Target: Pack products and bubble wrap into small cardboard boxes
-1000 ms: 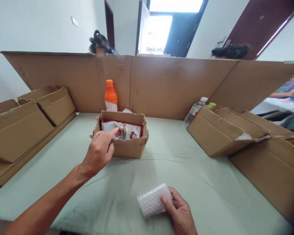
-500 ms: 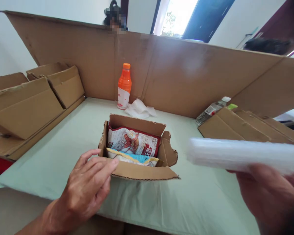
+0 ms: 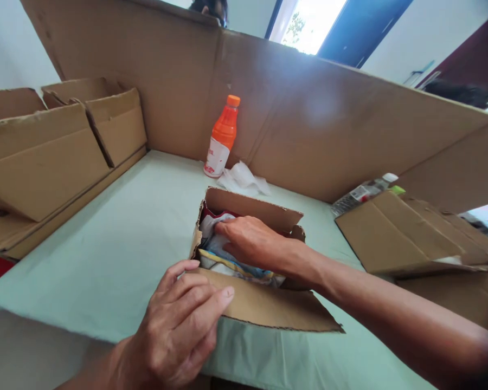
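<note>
A small open cardboard box (image 3: pixel 268 303) stands on the pale green cloth near the table's front edge. My left hand (image 3: pixel 179 325) holds its front left corner, with the thumb on the front flap. My right hand (image 3: pixel 252 241) reaches down inside, fingers bent onto whitish translucent plastic (image 3: pixel 217 244); the fingertips are partly hidden. Below the hand, a package with a yellow and blue edge (image 3: pixel 239 269) lies along the front wall. The dark red edge of another package (image 3: pixel 215 215) shows at the back. My right forearm hides the box's right part.
Behind the box stand an orange-capped drink bottle (image 3: pixel 222 138) and crumpled white plastic (image 3: pixel 244 179). Cardboard boxes line the left (image 3: pixel 44 162) and right (image 3: pixel 394 233), with a clear bottle (image 3: pixel 364 194) by the right ones. A tall cardboard screen (image 3: pixel 329 124) closes the back; a person's head shows above it.
My right hand has moved left from beside the box into it; the white roll it held is no longer seen out there. My left hand stays at the box corner. The view has shifted.
</note>
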Tool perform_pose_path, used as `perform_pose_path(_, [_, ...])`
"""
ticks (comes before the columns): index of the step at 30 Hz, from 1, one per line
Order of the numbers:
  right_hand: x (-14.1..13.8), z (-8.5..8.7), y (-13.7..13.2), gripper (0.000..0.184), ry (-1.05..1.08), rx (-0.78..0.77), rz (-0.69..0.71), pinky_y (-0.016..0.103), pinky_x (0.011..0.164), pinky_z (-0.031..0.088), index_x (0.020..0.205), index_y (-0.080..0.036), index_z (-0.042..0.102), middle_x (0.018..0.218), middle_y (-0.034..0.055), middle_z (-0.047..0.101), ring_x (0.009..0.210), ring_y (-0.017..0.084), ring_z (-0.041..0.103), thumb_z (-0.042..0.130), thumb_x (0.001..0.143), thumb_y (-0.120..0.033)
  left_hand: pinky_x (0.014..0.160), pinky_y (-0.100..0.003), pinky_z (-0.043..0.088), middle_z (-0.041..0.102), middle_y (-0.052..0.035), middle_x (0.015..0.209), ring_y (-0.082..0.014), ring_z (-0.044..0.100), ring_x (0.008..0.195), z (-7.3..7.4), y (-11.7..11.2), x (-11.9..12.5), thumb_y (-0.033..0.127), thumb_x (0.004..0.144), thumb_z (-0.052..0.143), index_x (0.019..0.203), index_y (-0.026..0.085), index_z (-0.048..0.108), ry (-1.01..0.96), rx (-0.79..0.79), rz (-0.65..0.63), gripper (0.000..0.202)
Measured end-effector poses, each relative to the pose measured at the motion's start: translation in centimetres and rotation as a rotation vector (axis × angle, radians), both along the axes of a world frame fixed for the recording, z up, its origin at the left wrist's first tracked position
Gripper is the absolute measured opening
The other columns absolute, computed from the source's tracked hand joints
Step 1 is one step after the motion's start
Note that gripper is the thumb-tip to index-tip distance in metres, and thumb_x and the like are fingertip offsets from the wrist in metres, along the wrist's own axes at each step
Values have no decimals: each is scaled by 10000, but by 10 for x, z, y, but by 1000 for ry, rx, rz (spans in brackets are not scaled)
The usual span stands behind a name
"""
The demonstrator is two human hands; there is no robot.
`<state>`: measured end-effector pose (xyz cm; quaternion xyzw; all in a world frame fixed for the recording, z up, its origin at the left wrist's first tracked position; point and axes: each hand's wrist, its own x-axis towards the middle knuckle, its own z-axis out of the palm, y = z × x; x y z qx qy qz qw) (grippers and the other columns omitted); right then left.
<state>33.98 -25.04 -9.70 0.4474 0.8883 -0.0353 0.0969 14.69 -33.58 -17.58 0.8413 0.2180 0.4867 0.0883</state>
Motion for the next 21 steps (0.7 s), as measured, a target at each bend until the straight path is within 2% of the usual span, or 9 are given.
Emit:
perform_pose_path(5, [10,0,-19,326,25,95,-16,312,709,497,1129,-146,617,1130,110,683,878,216,676,561,831,-26,1081,-478,434,742,-65,986,-187,638,957,0,2,0,-13,829,560,1276,132,550,-7,-21,-5,470])
perform_pose_path(8, [18,-5,-24,258,-8,114,-9,324,719,498,1054,-151,643,1036,109,691,845,218,665,560,840,-34,1060,-470,456,735,-52,964,-184,639,951,4,3,2,-25,832,552,1296,158,543,-6,-24,16,499])
perform_pose_path(11, [19,-9,-20,210,-7,14,18,298,656,478,959,-165,674,924,78,703,760,196,659,551,854,-30,1032,-442,483,716,-43,938,-178,635,936,6,1,4,-50,813,565,1294,169,552,-25,2,55,528])
perform_pose_path(13, [22,-3,-20,217,42,21,41,319,711,495,974,-172,688,977,76,713,817,207,673,570,853,-36,1040,-446,488,702,-59,1010,-194,636,1002,6,-1,3,-43,805,591,1332,185,543,-32,5,89,575])
perform_pose_path(15, [36,10,-29,233,163,123,35,385,836,510,1071,-183,692,1107,85,712,962,247,679,616,867,-101,1062,-473,485,673,-79,1145,-231,618,1118,1,-4,-1,0,811,627,1399,229,509,-76,-52,155,642])
perform_pose_path(18, [78,23,-65,249,457,363,-133,445,986,486,1172,-224,680,1257,68,690,1139,266,646,606,936,-255,1106,-528,455,603,-94,1320,-274,579,1234,-13,-5,-10,98,836,670,1492,299,421,-264,-235,264,730])
perform_pose_path(19, [95,20,-82,231,556,449,-238,443,1000,487,1157,-242,686,1251,56,697,1146,256,648,578,961,-295,1114,-532,450,585,-99,1359,-278,575,1253,-19,-4,-14,130,850,672,1508,308,399,-325,-315,277,735])
perform_pose_path(21, [126,1,-116,196,693,573,-459,423,952,522,1097,-266,704,1131,42,741,1064,246,682,596,955,-347,1105,-509,472,548,-110,1432,-278,576,1275,-33,-1,-20,200,879,671,1514,315,391,-405,-506,272,704])
